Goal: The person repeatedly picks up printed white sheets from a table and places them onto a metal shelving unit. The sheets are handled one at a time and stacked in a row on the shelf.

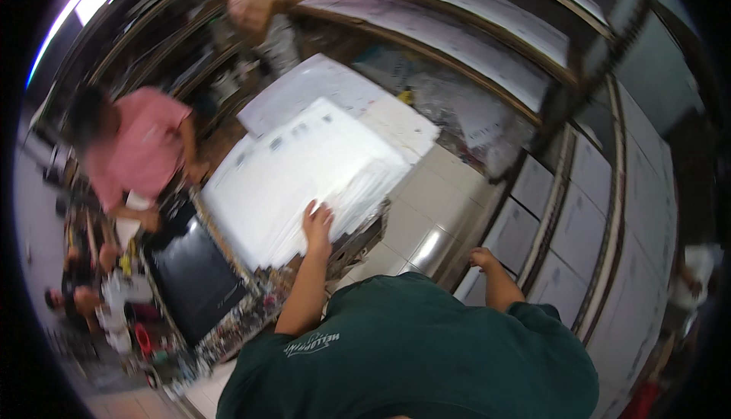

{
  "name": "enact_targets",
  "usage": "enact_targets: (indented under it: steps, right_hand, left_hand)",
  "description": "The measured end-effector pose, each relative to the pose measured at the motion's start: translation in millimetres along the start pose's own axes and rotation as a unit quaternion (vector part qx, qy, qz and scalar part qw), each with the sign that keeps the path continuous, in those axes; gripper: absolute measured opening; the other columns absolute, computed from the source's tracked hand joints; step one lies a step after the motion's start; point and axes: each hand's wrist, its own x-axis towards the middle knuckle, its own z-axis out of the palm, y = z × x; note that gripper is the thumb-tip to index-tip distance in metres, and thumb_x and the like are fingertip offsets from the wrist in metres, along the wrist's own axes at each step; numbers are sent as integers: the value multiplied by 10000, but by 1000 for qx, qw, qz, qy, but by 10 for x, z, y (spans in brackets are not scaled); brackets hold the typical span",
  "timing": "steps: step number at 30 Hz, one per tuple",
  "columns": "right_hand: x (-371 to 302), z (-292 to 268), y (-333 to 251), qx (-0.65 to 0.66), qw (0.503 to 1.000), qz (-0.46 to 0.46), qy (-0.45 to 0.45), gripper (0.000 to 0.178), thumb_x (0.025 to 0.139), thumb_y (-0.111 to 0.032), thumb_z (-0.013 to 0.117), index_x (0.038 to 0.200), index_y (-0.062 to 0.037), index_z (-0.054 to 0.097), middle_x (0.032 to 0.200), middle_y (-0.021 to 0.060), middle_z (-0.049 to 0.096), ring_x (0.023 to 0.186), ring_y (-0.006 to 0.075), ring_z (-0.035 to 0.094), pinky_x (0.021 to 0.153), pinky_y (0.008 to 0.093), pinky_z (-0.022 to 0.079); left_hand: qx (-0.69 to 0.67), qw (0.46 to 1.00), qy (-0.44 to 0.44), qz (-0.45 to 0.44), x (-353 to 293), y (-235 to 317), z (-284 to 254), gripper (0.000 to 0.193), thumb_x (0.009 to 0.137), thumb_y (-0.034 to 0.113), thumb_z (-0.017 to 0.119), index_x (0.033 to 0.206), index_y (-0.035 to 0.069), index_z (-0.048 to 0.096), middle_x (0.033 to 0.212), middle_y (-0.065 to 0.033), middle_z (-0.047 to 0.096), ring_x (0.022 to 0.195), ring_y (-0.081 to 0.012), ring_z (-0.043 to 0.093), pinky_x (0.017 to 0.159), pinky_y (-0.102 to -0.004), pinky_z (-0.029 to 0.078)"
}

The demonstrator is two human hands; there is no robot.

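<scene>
Item: one broad stack of flat, white, rectangular sheets [297, 171], lying ahead of me and to my left. My left hand [318, 227] was over its near edge, fingers pointing away from me, the bulk of the stack beyond and to the left of them. Fingers parted, clamped on nothing that showed; whether the tips pressed on the top sheet I could not tell.

My right hand [481, 257]: well apart from the stack, beside a rack of pale rectangular panels [571, 206]; fingers curled, their grip, if any, not discernible.

Adjoining, left: a glossy black rectangular panel [194, 267] in a rough-edged frame; past it, a co-worker in a pink shirt [148, 145].

Condition notes: dark marks on the top sheet, too blurred to make out; the stack's underside, hidden; the rack's far end, lost in the dark rim.
</scene>
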Motion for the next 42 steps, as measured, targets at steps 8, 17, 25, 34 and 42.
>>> enact_targets:
  steps: [8, 17, 25, 34, 42]
  right_hand:
    - [138, 16, 305, 32, 999, -17, 32, 401, 789, -225, 607, 1158, -79, 555, 1068, 97, 597, 922, 249, 588, 796, 477, 441]
    - [-12, 122, 446, 10, 1000, -8, 22, 425, 786, -192, 580, 1139, 42, 549, 1009, 163, 599, 880, 257, 590, 726, 381, 460]
    - [-254, 40, -156, -5, 1000, -10, 14, 453, 840, -193, 538, 1240, 5, 466, 1123, 194, 556, 1018, 321, 557, 841, 501, 448]
    - [-14, 97, -333, -24, 999, -34, -7, 448, 861, -180, 460, 1273, -7, 429, 1184, 200, 534, 1076, 336, 535, 917, 522, 384]
    - [67, -42, -32, -19, 1000, -24, 5, 446, 811, -222, 551, 1202, -12, 502, 1080, 166, 572, 938, 309, 577, 796, 484, 416]
  left_hand:
    - [-2, 1000, -8, -11, 156, 57, -15, 509, 834, 200, 635, 1267, 62, 407, 1076, -86, 525, 973, -188, 518, 856, -308, 436]
    - [-33, 999, 31, 10, 134, 113, 1, 560, 795, 228, 686, 1253, 40, 424, 967, -82, 514, 861, -150, 533, 776, -285, 473]
    - [-104, 987, 114, 32, 238, 265, -310, 526, 798, 209, 685, 1229, 33, 440, 913, -55, 497, 783, -118, 514, 699, -257, 479]
    - [-163, 972, 164, 44, 309, 230, -425, 561, 793, 218, 696, 1248, 49, 416, 941, -63, 501, 770, -121, 507, 695, -253, 470]
    - [-294, 935, 187, 71, 475, 73, -733, 750, 780, 309, 712, 1338, 62, 275, 1055, -103, 485, 819, -136, 485, 727, -251, 460]
